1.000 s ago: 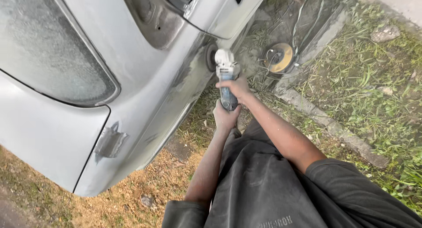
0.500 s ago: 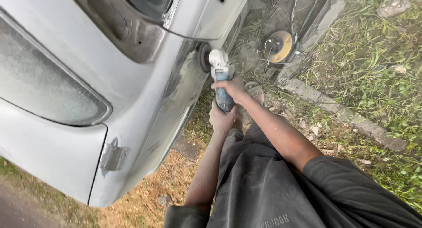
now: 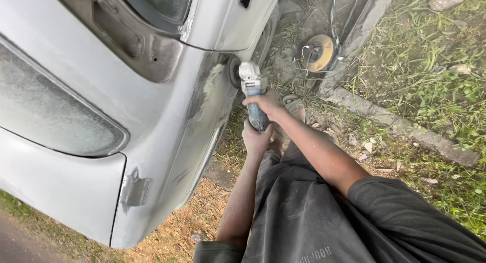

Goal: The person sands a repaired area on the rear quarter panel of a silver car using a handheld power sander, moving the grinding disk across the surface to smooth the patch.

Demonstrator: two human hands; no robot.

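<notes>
Drifted slightly down-frame since half a second ago: grey-and-blue handheld angle grinder, disc pressed on the silver car body panel. Right hand wrapped up front, left hand gripping the rear. Could kick back or gouge if tilted. One grinder, two hands, one yellow spare disc tool at 1 o'clock on grass.
</notes>
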